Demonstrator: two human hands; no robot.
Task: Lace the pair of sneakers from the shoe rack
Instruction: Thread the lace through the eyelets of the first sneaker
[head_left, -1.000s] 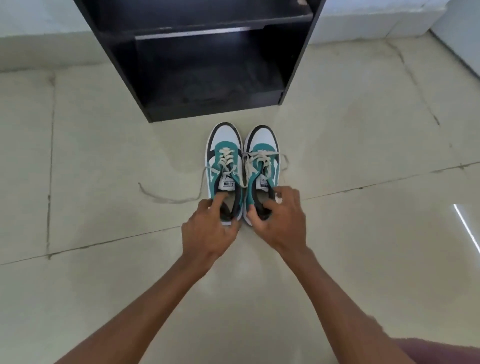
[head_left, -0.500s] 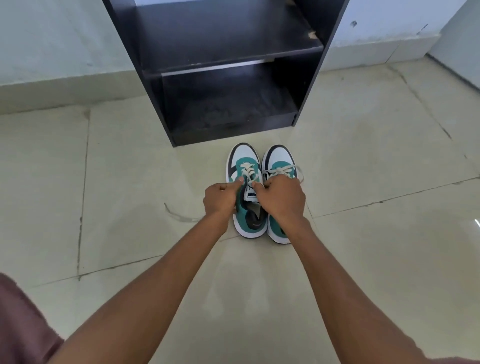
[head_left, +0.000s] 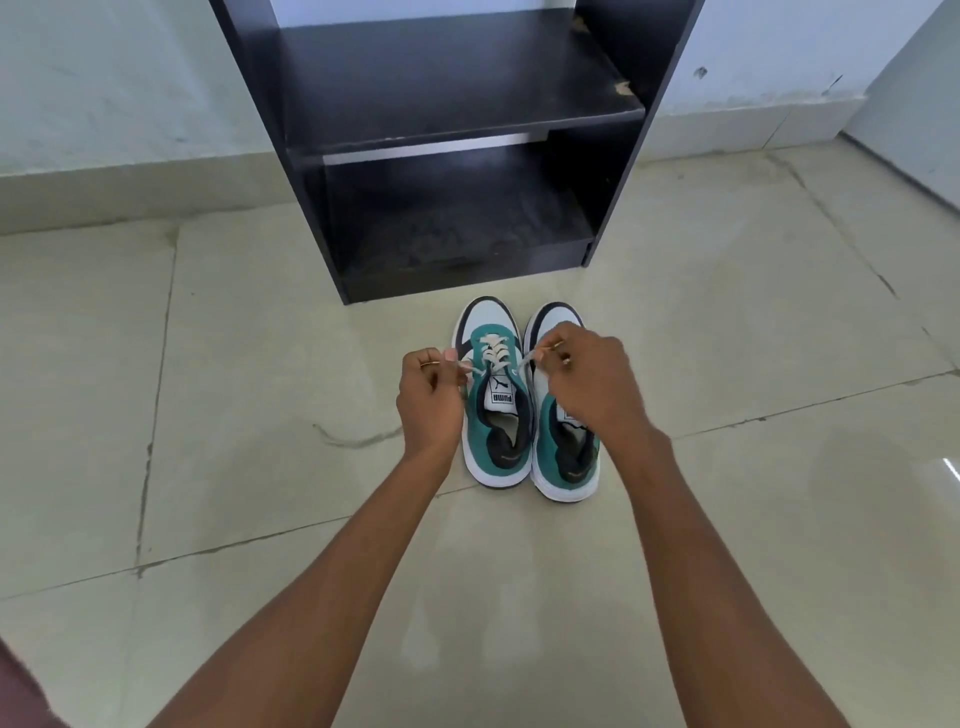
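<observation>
A pair of teal, white and black low-top sneakers stands side by side, toes toward a black two-shelf wooden shoe rack (head_left: 457, 104), on a pale glossy tiled floor (head_left: 208, 338); the left sneaker (head_left: 496, 410) shows its white tongue label, while the right sneaker (head_left: 563, 447) is partly covered over its laces and tongue by the right hand (head_left: 587, 379); the left hand (head_left: 428, 400) sits just beside the left sneaker's outer edge. Each hand's fingers are pinched shut on one end of the off-white flat shoelace (head_left: 493, 353) of the left sneaker, the ends drawn taut outward to either side from the upper eyelets; the crossed lacing lies over the teal vamp. The rack's open lower shelf faces the toes at close range, its base edge near the toe caps; a light-blue wall with a pale skirting (head_left: 78, 176) runs behind; bare floor lies wide open to left, right and toward the camera, crossed by dark tile joints. Half a second earlier both hands were bunched together over the left sneaker's tongue; they now stand apart, and the camera sits lower and closer to the rack.
</observation>
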